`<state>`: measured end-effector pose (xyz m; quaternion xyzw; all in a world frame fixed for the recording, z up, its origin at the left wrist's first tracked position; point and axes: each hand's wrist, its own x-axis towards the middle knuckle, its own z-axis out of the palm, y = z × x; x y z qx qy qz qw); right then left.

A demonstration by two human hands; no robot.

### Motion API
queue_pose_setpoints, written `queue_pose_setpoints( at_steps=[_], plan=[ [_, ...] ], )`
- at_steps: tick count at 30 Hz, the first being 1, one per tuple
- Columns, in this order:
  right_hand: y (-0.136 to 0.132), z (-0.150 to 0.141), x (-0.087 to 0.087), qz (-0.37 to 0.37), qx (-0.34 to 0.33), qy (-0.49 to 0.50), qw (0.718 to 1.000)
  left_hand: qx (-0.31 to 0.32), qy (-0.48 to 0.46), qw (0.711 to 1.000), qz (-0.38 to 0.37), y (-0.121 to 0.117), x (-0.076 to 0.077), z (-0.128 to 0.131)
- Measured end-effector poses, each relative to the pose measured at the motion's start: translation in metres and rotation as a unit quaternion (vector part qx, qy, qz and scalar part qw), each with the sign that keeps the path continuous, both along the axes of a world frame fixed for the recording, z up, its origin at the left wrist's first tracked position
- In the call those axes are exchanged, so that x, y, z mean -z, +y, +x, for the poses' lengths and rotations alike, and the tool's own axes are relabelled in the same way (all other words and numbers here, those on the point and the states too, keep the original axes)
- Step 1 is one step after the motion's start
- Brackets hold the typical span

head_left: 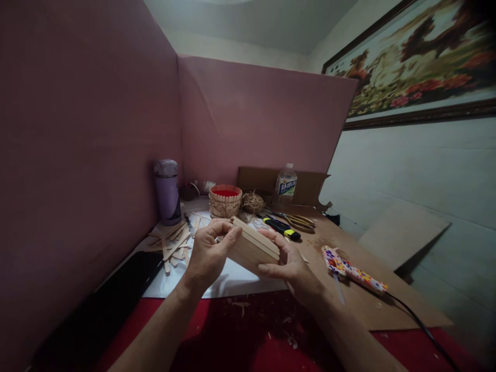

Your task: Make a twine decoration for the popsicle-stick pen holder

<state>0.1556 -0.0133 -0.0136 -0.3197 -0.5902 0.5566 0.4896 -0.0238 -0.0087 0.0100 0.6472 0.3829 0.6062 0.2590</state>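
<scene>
Between my two hands I hold a small box-like piece made of pale wooden craft sticks (253,248), raised above the white paper and tilted. My left hand (211,250) grips its left end, thumb on the near upper edge. My right hand (289,263) closes round the right end, thumb on the near side and fingers behind. The far side of the piece is hidden from me. Just behind it stand a round stick-sided basket (225,202) with a red inside and a ball of brown twine (253,202).
Loose craft sticks (174,245) lie left, near a purple bottle (168,192) and a black slab (112,294). To the right are a utility knife (282,228), pliers (300,222), a clear plastic bottle (286,183) and a flowered glue gun (352,269) with a cord on brown board.
</scene>
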Motion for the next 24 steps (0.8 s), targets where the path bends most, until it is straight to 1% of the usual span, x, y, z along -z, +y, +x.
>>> queue_pose_setpoints(
  at_steps=[7, 10, 12, 16, 20, 24],
  plan=[
    [-0.0006, -0.0007, 0.0029, 0.002, -0.006, 0.002, 1.000, 0.007, -0.006, 1.000, -0.001, 0.0002, 0.0004, -0.0008],
    [-0.0003, -0.0020, 0.0035, -0.003, 0.002, 0.003, 1.000, -0.002, -0.009, 1.000, -0.002, 0.0006, 0.0002, -0.0006],
    [0.0000, -0.0028, 0.0031, -0.006, 0.001, 0.015, 1.000, -0.008, -0.007, 1.000, -0.006, 0.0011, 0.0003, -0.0002],
    [0.0010, -0.0022, 0.0017, -0.020, -0.009, 0.051, 0.998, 0.001, 0.013, 1.000, -0.025, 0.0017, -0.0009, 0.0001],
    [0.0023, 0.0006, 0.0011, -0.030, -0.006, 0.066, 0.997, -0.024, 0.074, 0.997, 0.013, -0.0008, -0.0044, -0.0011],
    [0.0018, 0.0009, 0.0010, -0.023, -0.012, 0.061, 0.998, -0.023, 0.112, 0.992, 0.045, -0.0034, -0.0063, -0.0018]
  ],
)
